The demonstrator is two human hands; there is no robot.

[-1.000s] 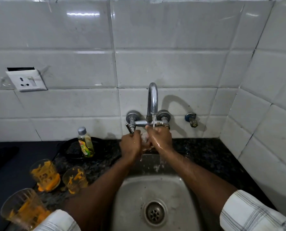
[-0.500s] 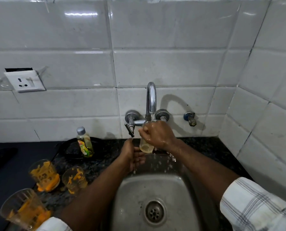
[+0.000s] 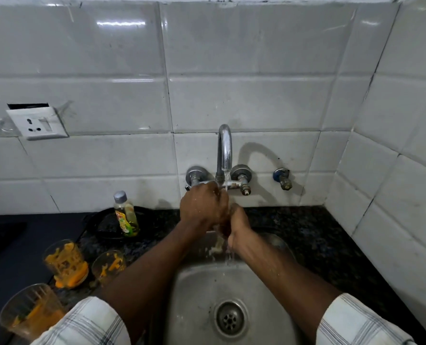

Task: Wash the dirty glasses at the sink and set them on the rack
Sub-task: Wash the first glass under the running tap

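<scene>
**A:** What's going on at the sink [image 3: 269,307]? Both hands are bunched right under the tap [image 3: 224,148].

**B:** Looks like rinsing. The left hand [image 3: 202,207] sits on top, fingers curled shut, and the right hand [image 3: 236,225] is closed just beneath it. There's probably a glass between them (it's hidden by the hands, so I can't tell what either one actually grips). They're held there so the stream hits them and runs off into the basin.

**A:** And the rest?

**B:** Three dirty glasses [image 3: 66,262] smeared orange wait on the dark counter [image 3: 306,232] to the left, near the soap bottle [image 3: 127,215], within easy reach. No rack in view.
</scene>
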